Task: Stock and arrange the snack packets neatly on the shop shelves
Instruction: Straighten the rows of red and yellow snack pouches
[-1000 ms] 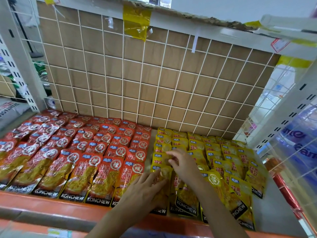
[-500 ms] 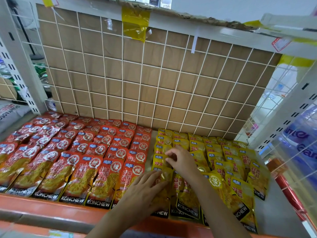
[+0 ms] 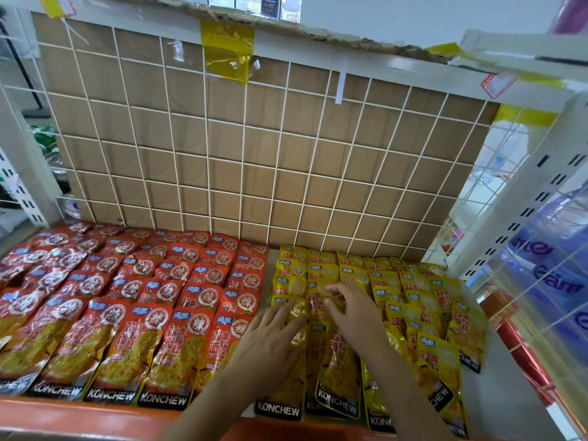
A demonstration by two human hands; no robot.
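Cardboard backing [image 3: 254, 160] fills the rear of the bay, and a white wire grid [image 3: 243, 144] stands in front of it. Below it, the shelf [image 3: 509, 393] carries the snack packets laid flat in overlapping rows that run from the back to the orange front lip [image 3: 79, 415]. The red packets [image 3: 133, 300] occupy the left part of the shelf in several columns, with the brand strip of the front row lying along the lip. The yellow packets [image 3: 413, 300] occupy the right part, just beside the red block; their right-hand columns lie slightly askew. A white slotted upright [image 3: 525, 198] bounds the bay on the right. The left hand [image 3: 270, 342] lies palm down on the leftmost yellow column, near the front; its fingers [image 3: 288, 313] are straight and close together, pressing flat on a packet. The right hand [image 3: 358, 316] sits just beside it over the second yellow column; its fingers [image 3: 337, 289] are bent and spread, with the tips on a yellow packet. Whether those fingers pinch the packet or only touch it cannot be told. A strip of yellow tape [image 3: 227, 50] hangs over the upper edge of the cardboard. A small red-and-white tag [image 3: 498, 84] is fixed to the upper rail at the right.
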